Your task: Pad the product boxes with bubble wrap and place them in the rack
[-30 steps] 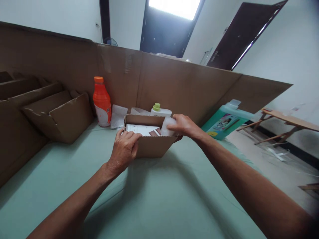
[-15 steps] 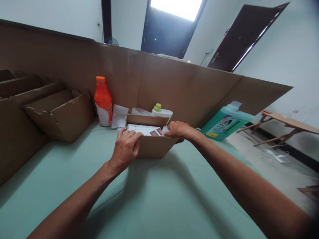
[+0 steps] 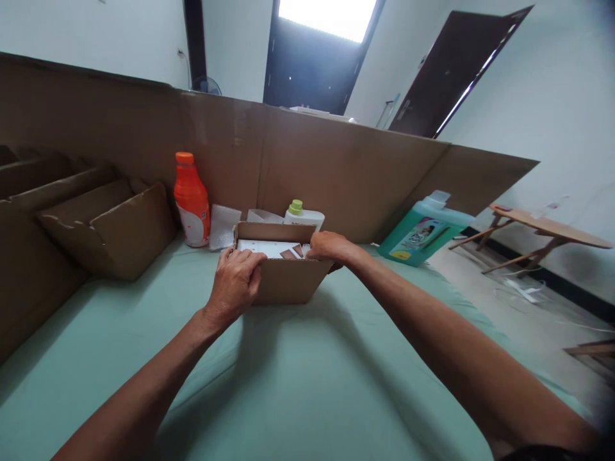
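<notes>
Head view: green jug label seems unreadable.

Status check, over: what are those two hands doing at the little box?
Left hand grips box front edge. Right hand reaches inside, by white carton. Orange bottle stands behind, apart.

An orange bottle stands far left by the cardboard wall. Folded cartons sit left; a green jug leans far right.
</notes>
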The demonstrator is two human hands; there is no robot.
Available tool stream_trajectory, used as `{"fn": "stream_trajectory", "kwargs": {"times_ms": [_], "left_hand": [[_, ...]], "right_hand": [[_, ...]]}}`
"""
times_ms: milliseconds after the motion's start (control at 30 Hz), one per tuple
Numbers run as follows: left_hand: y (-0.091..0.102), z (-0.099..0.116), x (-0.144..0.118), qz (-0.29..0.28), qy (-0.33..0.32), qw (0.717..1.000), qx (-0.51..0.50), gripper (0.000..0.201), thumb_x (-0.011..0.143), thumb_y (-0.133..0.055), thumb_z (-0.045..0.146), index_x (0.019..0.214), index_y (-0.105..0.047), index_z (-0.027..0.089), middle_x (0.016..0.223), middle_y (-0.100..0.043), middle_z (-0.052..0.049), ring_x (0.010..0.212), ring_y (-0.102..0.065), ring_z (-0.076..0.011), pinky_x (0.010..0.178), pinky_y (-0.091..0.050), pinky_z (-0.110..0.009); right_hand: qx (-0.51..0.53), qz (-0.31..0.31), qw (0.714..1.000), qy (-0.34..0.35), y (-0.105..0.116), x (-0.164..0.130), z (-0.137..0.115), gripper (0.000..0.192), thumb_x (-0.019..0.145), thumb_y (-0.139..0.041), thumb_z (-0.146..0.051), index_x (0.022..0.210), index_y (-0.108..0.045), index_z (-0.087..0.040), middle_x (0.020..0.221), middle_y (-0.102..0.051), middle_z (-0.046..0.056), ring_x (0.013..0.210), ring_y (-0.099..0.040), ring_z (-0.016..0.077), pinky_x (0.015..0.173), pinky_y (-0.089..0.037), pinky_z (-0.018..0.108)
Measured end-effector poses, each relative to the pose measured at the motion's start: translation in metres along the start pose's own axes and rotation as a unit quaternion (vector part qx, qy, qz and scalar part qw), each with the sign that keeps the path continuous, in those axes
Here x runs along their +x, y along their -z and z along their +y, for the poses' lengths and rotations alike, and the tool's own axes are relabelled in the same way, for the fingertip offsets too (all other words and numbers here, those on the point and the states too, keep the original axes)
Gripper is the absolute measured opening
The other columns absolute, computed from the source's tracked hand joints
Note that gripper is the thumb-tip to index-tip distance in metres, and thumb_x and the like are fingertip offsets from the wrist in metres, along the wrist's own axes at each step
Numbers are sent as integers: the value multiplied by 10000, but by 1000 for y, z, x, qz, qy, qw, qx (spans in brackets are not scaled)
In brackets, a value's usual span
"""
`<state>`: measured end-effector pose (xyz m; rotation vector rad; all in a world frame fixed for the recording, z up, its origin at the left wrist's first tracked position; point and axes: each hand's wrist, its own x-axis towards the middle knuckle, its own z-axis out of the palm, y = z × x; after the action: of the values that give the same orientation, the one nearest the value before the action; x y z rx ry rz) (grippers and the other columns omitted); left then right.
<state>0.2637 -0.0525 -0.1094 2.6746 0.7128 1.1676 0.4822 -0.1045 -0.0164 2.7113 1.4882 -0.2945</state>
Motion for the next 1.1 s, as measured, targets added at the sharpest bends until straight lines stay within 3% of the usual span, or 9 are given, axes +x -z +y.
{"fn": "stream_trajectory", "kwargs": {"times_ms": [200,400,600,767,867,933,1000,1100], "left_hand": [[0,0,0,0,7,1000,-4,245,923,-475,149,1038,-676,228,968,-720,-56,918,-627,-244,996,-418,-450],[-1,-1,5,-2,14,1000,3,261,905,-476,139,1041,-680,227,973,-723,-63,942,-631,-254,976,-424,-448],[-2,-3,7,0,11,1000,8,261,900,-478,147,1044,-682,224,978,-727,-70,937,-635,-257,950,-439,-444],[-2,-2,8,-9,7,1000,19,260,901,-483,145,1049,-677,233,975,-727,-62,940,-651,-250,959,-451,-450],[2,7,0,35,-8,998,50,316,912,-493,147,1186,-625,230,1168,-692,-106,1116,-633,-275,1086,-378,-527],[6,11,-12,94,-27,993,71,454,913,-534,170,1359,-508,247,1400,-567,-147,1313,-527,-304,1179,-248,-588],[7,7,-26,138,-24,988,60,629,904,-589,222,1484,-353,273,1539,-418,-164,1436,-397,-319,1211,-183,-602],[-2,-16,-41,127,82,988,-42,807,882,-650,368,1551,-212,264,1589,-326,-187,1487,-315,-335,1191,-275,-579]], "right_hand": [[-15,1,1000,-25,1,-9,3,147,746,-685,-231,844,-748,-142,805,-758,160,854,-746,314,714,-562,342],[39,-38,999,-7,7,-15,11,309,872,-607,-395,823,-740,-120,627,-714,112,671,-733,247,625,-578,309],[81,-76,994,0,3,-11,21,226,875,-617,-261,776,-718,-85,560,-681,79,579,-703,195,599,-583,285],[97,-68,993,-9,1,-8,17,252,866,-661,-305,753,-705,-84,554,-681,91,544,-687,200,603,-581,315],[98,-2,995,-13,8,-20,19,252,865,-657,-352,789,-727,-123,678,-732,112,696,-726,226,681,-562,303],[91,82,992,-23,12,-33,30,290,913,-567,-390,898,-743,-160,874,-767,127,911,-721,255,771,-532,306],[121,190,974,-27,7,-47,49,363,947,-467,-408,973,-742,-172,999,-762,124,1002,-689,262,807,-506,313],[262,289,921,-7,-24,-60,77,373,900,-494,-410,984,-732,-135,969,-759,123,906,-694,246,780,-514,321]]}}
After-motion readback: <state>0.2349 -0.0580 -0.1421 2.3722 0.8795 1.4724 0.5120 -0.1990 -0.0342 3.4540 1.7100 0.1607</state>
